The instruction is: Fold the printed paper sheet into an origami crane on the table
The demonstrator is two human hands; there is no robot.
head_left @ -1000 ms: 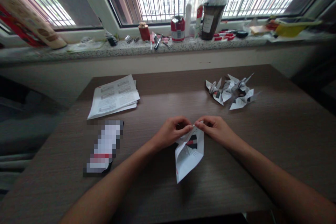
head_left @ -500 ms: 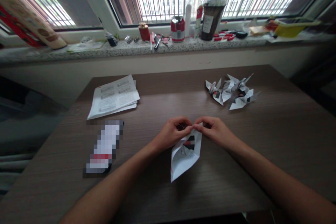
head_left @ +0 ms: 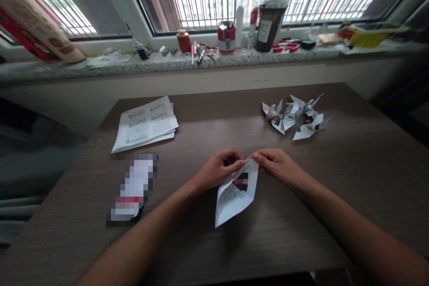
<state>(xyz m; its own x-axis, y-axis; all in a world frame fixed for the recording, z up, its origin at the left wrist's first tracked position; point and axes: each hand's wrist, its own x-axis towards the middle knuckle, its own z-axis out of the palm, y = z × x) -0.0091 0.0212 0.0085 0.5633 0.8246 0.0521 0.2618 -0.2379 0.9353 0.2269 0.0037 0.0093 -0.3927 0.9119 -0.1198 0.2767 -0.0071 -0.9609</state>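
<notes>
Head view: white folded paper with black-and-red print, pinched between two hands over the table.
Left to right, a stack of thin printed sheets lies with uneven edges; nearer is a slim, dark-edged phone, its face pixelated. The left hand curls narrowly, thumb and fingers gripping the paper's upper left edge. The paper slants toward the wearer, matte and four-sided, its face bowed into a shallow hollow around a dark printed block and small text, its lower corner pointed. The right hand pinches the top right corner, thumb uppermost. Beyond it, crisp paper figures with sharp points sit clustered. The table is brown with fine grain; behind runs a speckled sill.
</notes>
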